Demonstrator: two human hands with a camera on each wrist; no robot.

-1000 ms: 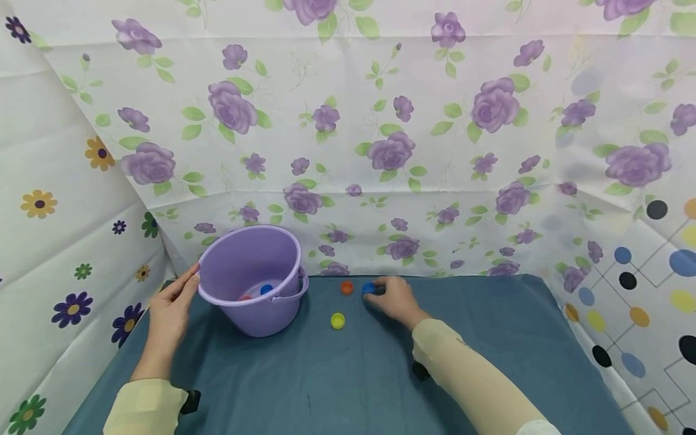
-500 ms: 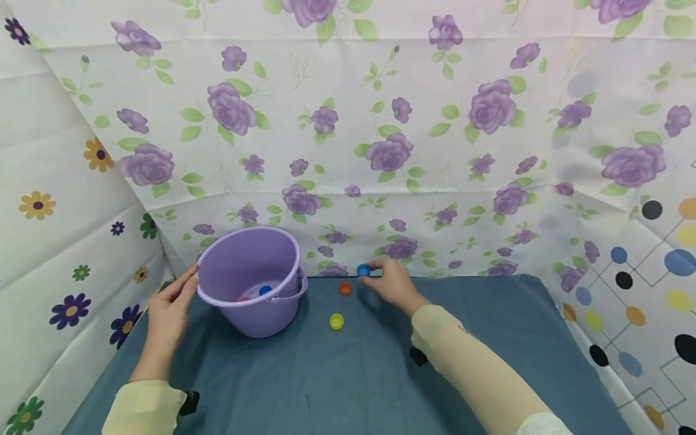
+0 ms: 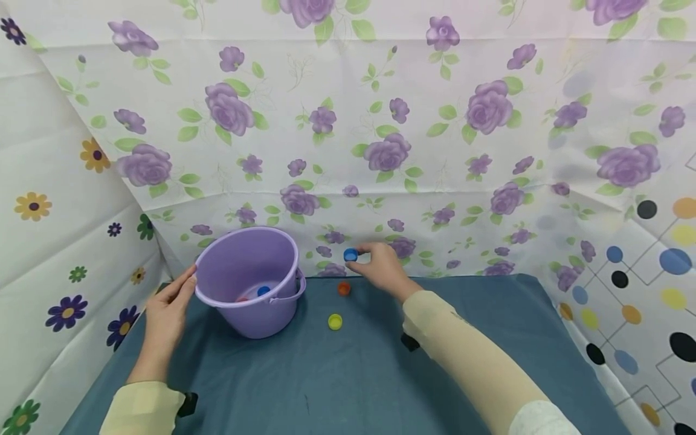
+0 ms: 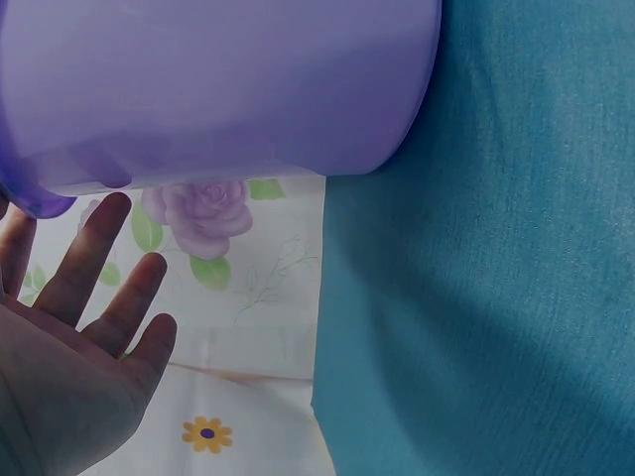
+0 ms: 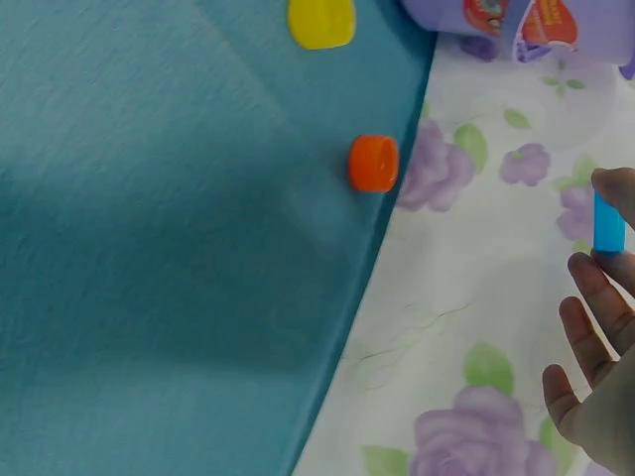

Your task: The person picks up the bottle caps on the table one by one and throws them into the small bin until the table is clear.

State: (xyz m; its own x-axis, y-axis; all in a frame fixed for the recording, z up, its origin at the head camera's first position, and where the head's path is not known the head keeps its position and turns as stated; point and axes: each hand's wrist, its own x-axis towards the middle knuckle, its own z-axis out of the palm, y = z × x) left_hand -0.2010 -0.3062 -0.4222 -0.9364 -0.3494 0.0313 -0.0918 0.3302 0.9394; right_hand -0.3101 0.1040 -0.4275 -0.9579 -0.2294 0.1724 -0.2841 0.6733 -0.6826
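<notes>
The right hand (image 3: 383, 266) pinches a blue bottle cap (image 3: 350, 255) between thumb and fingers, raised above the table's back edge. In the right wrist view that blue cap (image 5: 608, 223) shows edge-on, the other fingers spread below it. The left hand (image 3: 168, 311) holds the left rim of a purple bucket (image 3: 258, 317) with thumb and fingertips. Several of its fingers (image 4: 84, 258) stand straight beside the bucket wall in the left wrist view; the thumb is hidden there. Inside the bucket lie a blue cap (image 3: 263, 290) and a partly hidden red one (image 3: 242, 299).
On the blue-green tablecloth (image 3: 326, 380), an orange cap (image 3: 344, 289) and a yellow cap (image 3: 335, 322) lie right of the bucket. The bucket's handle (image 3: 290, 297) hangs on its right side. A flowered sheet (image 3: 348, 151) rises behind the table, with patterned sheets at both sides.
The right hand has lifted the blue cap off the table and moved it up and leftward toward the bucket. The left hand keeps its place at the rim.
</notes>
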